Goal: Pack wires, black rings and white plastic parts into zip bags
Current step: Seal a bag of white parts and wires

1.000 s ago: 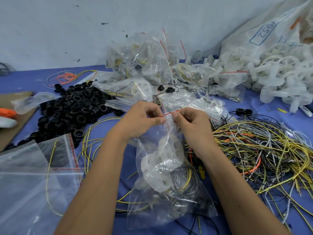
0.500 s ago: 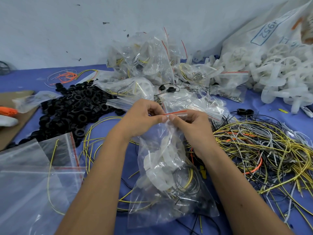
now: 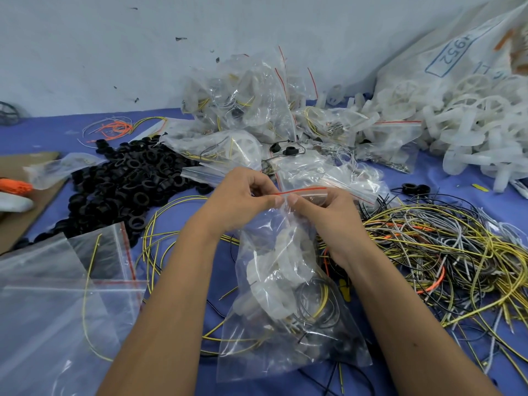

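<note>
A clear zip bag (image 3: 283, 307) hangs in front of me, filled with white plastic parts, coiled black and yellow wires and dark rings. My left hand (image 3: 243, 201) and my right hand (image 3: 323, 212) both pinch its red-striped zip edge (image 3: 303, 191), thumbs nearly touching at the middle. A heap of black rings (image 3: 128, 181) lies to the left. Tangled yellow, grey and orange wires (image 3: 445, 252) spread to the right. White plastic parts (image 3: 471, 132) pile at the far right.
Filled zip bags (image 3: 243, 101) are stacked at the back against the wall. Empty zip bags (image 3: 57, 295) lie at the lower left. A big white sack (image 3: 445, 52) leans at the back right. Brown cardboard (image 3: 25, 195) sits at the left edge.
Both hands have kept their pinch on the zip edge, and more of the red strip now shows to the right of the thumbs. The bag has shifted slightly.
</note>
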Motion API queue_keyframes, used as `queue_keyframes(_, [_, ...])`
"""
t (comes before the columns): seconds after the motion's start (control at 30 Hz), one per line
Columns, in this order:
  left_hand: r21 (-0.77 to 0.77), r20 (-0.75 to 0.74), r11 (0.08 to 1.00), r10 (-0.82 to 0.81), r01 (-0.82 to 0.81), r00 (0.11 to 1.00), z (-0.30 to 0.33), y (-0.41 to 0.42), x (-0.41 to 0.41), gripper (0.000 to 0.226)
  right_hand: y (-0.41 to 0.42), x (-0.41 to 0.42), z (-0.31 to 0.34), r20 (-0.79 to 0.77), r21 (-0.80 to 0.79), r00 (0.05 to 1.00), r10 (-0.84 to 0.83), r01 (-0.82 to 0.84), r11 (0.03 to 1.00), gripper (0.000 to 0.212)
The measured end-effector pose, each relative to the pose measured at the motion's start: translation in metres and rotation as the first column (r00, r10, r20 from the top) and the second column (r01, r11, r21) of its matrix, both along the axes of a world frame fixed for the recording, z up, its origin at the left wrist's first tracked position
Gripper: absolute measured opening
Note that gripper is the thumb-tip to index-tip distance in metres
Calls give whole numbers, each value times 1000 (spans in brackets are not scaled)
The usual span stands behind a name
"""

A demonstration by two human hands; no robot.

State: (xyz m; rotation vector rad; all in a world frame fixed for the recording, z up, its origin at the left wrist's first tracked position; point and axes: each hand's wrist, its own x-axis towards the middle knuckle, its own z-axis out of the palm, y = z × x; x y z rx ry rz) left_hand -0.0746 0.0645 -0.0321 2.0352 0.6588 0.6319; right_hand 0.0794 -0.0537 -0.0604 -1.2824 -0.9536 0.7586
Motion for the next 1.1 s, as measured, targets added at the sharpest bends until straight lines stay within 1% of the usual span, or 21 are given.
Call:
queue_keyframes(0.07, [16,-17,1000,8,-7,1000,0,0,0,16,-1,-1,-1,52,-21,999,18,-17,1000,10])
queue_keyframes(0.1, [4,-21,1000,4,-4,1000,0,0,-2,13,0,-2,-1,45,-15,999,10,-10,1000,8])
queue_keyframes(0.17, [-47,-7,999,-3,3,1000,-1,3,-7,11,1,-3,-1,-5,-3,1000,-4,4,1000,7])
queue_keyframes(0.23, [-72,9,997,5,-5,1000,-2,5,-12,10,2,-3,-2,-21,-17,999,-27,27,999,11])
queue_keyframes(0.3, [-56,13,998,24,-23,1000,0,5,-13,10,3,-3,-2,-28,-24,999,-42,42,999,12])
queue_keyframes(0.47, [-30,36,999,28,-27,999,2,-1,-5,12,4,-6,-2,-107,-10,993,-46,45,999,9])
queue_keyframes(0.57, [-79,35,997,-1,3,999,1,-3,-4,8,4,-6,-1,-157,4,984,-80,82,997,5])
queue_keyframes(0.63, [-112,34,994,-5,8,999,0,-2,-7,9,3,-7,-1,-191,4,976,-103,106,994,6])
queue_keyframes(0.77, [-105,56,994,23,-17,998,0,-2,-7,12,5,-9,-1,-200,10,969,-146,151,988,10])
queue_keyframes(0.83, [-118,106,992,44,-32,993,2,-4,-3,12,5,-9,0,-293,5,947,-130,138,990,11])
queue_keyframes(0.93, [-132,186,990,74,-49,980,3,-7,-1,7,4,-11,2,-472,-6,881,-22,22,1000,15])
queue_keyframes(1.0, [-143,178,989,64,-38,982,4,-8,-2,4,5,-13,2,-523,-1,852,6,-7,1000,21])
queue_keyframes(1.1, [-192,138,980,70,-43,988,3,-5,-7,7,6,-14,0,-543,27,839,-11,30,999,14])
